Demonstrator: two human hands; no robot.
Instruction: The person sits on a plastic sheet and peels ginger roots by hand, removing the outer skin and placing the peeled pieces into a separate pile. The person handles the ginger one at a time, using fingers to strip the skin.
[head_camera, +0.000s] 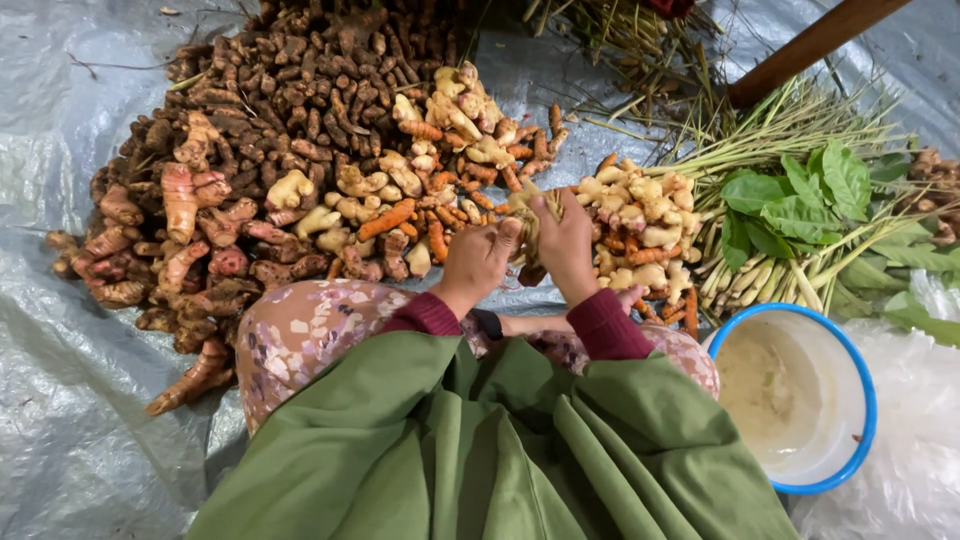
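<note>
Sorting roots on a grey tarp

Spread far and left: dark root heap; right: lemongrass bundle, white basin kept near. Centre: left hand and right hand, each grip closed on one pale root, raised for working.

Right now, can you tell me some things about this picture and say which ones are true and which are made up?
1. Both hands, the left hand and the right hand, hold one pale root piece between them. True.
2. The white bowl with the blue rim is full of orange roots. False: it holds only a pale, cloudy residue.
3. Green leaves lie to the right of the pile of pale roots. True.
4. The big dark brown root heap sits on a wooden table. False: it lies on a grey plastic sheet.
5. The person wears blue sleeves. False: the cuffs are maroon.
</note>
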